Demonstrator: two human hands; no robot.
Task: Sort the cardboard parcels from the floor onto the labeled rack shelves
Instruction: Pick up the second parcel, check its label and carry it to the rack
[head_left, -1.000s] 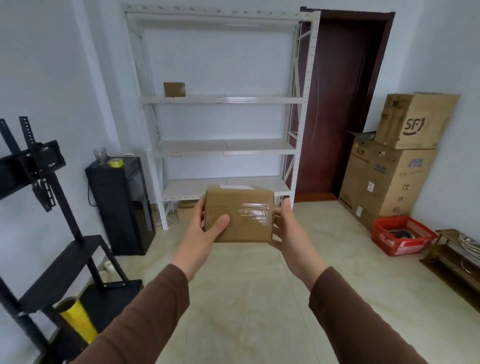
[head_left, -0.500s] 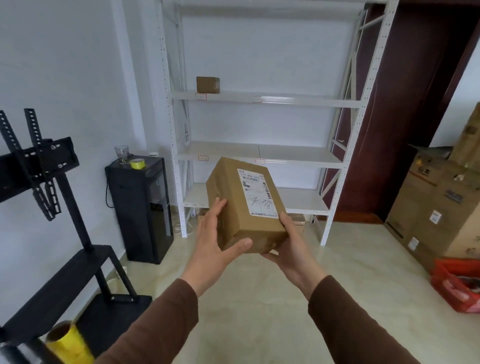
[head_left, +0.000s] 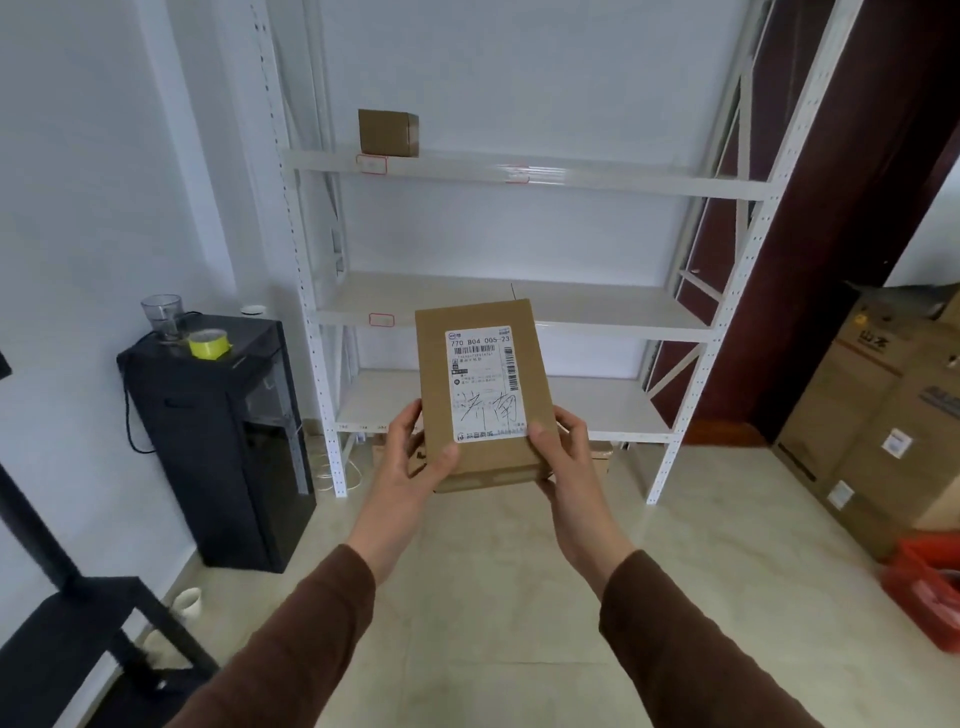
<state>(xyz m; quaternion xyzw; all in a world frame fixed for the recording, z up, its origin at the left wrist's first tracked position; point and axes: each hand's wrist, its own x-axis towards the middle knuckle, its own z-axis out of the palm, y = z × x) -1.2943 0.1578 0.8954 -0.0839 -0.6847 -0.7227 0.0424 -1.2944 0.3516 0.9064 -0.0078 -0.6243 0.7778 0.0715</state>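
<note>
I hold a brown cardboard parcel (head_left: 483, 384) in front of me, its white shipping label turned up toward me. My left hand (head_left: 415, 457) grips its lower left corner and my right hand (head_left: 563, 457) grips its lower right corner. Straight ahead stands the white rack (head_left: 613, 179) with small red-bordered labels on the shelf edges. Another small parcel (head_left: 388, 132) sits on the upper shelf at the left. More cardboard shows on the floor under the lowest shelf, mostly hidden by my hands.
A black cabinet (head_left: 228, 431) with a glass and a yellow tape roll (head_left: 209, 344) stands left of the rack. Large cardboard boxes (head_left: 878, 415) and a red crate (head_left: 930, 587) sit at the right, beside a dark door. A black stand occupies the lower left.
I have come closer to the rack. The parcel has been turned so its labelled face points up at me, and my right hand now grips its corner instead of supporting it from below.
</note>
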